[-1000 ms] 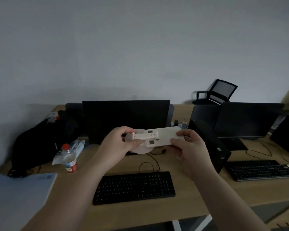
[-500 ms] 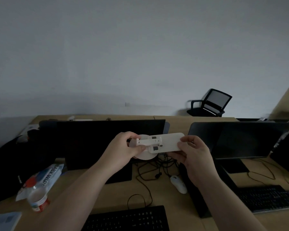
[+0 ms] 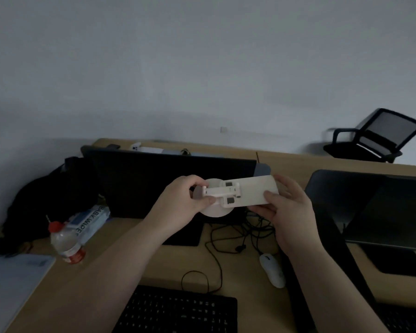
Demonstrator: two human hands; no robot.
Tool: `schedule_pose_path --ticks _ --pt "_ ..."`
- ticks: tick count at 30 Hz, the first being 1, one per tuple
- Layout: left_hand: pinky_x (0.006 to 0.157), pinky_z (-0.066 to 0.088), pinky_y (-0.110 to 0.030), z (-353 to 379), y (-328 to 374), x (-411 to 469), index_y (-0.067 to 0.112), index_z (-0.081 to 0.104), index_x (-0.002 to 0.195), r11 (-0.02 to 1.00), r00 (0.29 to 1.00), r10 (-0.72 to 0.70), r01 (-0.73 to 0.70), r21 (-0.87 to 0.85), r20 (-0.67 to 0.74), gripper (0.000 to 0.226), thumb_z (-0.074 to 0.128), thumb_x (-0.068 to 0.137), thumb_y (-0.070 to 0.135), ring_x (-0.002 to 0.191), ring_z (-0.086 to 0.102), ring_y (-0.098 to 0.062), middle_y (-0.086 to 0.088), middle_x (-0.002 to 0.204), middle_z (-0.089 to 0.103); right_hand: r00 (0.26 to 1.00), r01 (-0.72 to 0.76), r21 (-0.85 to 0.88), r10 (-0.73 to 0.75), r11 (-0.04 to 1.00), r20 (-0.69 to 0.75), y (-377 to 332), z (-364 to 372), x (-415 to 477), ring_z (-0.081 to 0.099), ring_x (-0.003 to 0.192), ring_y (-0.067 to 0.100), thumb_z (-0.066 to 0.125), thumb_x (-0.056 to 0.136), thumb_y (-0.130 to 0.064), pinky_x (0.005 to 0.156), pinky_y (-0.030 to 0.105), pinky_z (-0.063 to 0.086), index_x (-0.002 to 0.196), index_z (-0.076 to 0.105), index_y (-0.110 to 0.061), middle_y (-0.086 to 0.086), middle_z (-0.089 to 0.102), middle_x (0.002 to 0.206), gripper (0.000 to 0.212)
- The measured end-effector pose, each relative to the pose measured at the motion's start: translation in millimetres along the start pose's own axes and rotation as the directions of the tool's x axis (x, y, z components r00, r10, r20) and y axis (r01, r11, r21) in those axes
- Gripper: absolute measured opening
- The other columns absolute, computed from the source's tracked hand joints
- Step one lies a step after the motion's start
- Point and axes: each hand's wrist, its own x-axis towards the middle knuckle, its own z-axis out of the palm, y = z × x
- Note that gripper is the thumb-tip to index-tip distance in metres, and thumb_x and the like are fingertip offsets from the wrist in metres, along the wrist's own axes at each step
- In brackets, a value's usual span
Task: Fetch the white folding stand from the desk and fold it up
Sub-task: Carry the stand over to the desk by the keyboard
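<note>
With the white folding stand [image 3: 240, 194] lifted clear above the desk [image 3: 240, 263], left hand [image 3: 178, 203] pinches its hinged arm, right hand [image 3: 291, 207] clamps the plate end; looks light, rigid plastic, stiff hinges.

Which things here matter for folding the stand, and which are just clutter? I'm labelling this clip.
In use:
white folding stand
left hand
right hand

Lying about:
water bottle
baby wipes pack
white mouse
keyboard
monitor
office chair
</note>
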Motion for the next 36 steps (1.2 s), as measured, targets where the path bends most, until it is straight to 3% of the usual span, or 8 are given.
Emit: schedule_pose_path --ticks 6,16,19,22,30,34,36 --pt "0.076 0.049 -0.018 37 -13 -1 0.028 0.066 0.131 0.995 0.995 -0.100 0.101 0.006 -0.028 0.039 0.072 0.093 0.037 0.103 0.063 -0.004 0.011 0.120 0.065 0.992 -0.123 0.028 0.123 0.992 0.007 35 -22 31 0.068 0.110 0.035 0.057 0.098 0.010 0.065 0.033 0.066 0.139 0.059 -0.014 0.012 0.062 0.118 0.047" --pt "0.079 0.052 -0.018 85 -91 18 0.029 0.068 0.127 0.967 0.965 -0.218 0.234 -0.104 0.146 0.037 0.075 0.091 0.033 0.105 0.061 0.004 0.019 0.119 0.066 0.972 -0.223 -0.052 0.218 0.974 -0.083 113 -37 62 0.070 0.107 0.033 0.060 0.098 0.005 0.080 0.050 0.065 0.127 0.061 -0.024 0.008 0.065 0.115 0.040" --pt "0.074 0.047 -0.015 113 -122 23 0.028 0.067 0.128 0.966 0.962 -0.245 0.253 -0.052 0.124 0.039 0.075 0.091 0.037 0.099 0.058 0.002 0.015 0.123 0.061 0.969 -0.226 -0.098 0.213 0.969 -0.123 146 -41 74 0.072 0.102 0.029 0.061 0.098 0.005 0.071 0.040 0.066 0.126 0.061 -0.024 0.006 0.067 0.111 0.040" --pt "0.075 0.041 -0.011 139 -157 26 0.026 0.068 0.127 0.968 0.962 -0.250 0.252 -0.008 0.113 0.038 0.075 0.091 0.037 0.105 0.056 -0.004 0.011 0.127 0.055 0.967 -0.238 -0.144 0.221 0.960 -0.128 180 -48 84 0.073 0.100 0.026 0.061 0.099 0.005 0.063 0.030 0.065 0.134 0.059 -0.019 0.007 0.068 0.114 0.043" --pt "0.092 0.057 -0.026 197 -248 26 0.020 0.069 0.126 0.960 0.942 -0.279 0.280 0.018 0.188 0.040 0.079 0.088 0.027 0.109 0.064 -0.011 0.009 0.126 0.055 0.944 -0.315 -0.062 0.305 0.947 -0.128 287 -71 110 0.071 0.107 0.028 0.055 0.100 0.009 0.081 0.042 0.064 0.111 0.065 -0.029 0.008 0.066 0.122 0.041" --pt "0.094 0.060 -0.034 218 -270 23 0.018 0.070 0.124 0.966 0.942 -0.260 0.251 0.065 0.211 0.039 0.079 0.088 0.027 0.111 0.066 -0.016 0.003 0.128 0.059 0.919 -0.362 -0.020 0.353 0.932 -0.176 320 -82 111 0.070 0.110 0.031 0.056 0.099 0.011 0.081 0.040 0.066 0.113 0.066 -0.028 0.012 0.064 0.124 0.043" --pt "0.092 0.059 -0.032 228 -277 22 0.017 0.070 0.125 0.966 0.945 -0.254 0.239 0.096 0.205 0.039 0.079 0.088 0.027 0.108 0.066 -0.016 0.001 0.130 0.059 0.911 -0.373 -0.010 0.364 0.928 -0.192 331 -89 113 0.069 0.113 0.033 0.056 0.098 0.012 0.083 0.041 0.065 0.125 0.064 -0.021 0.014 0.064 0.127 0.043"
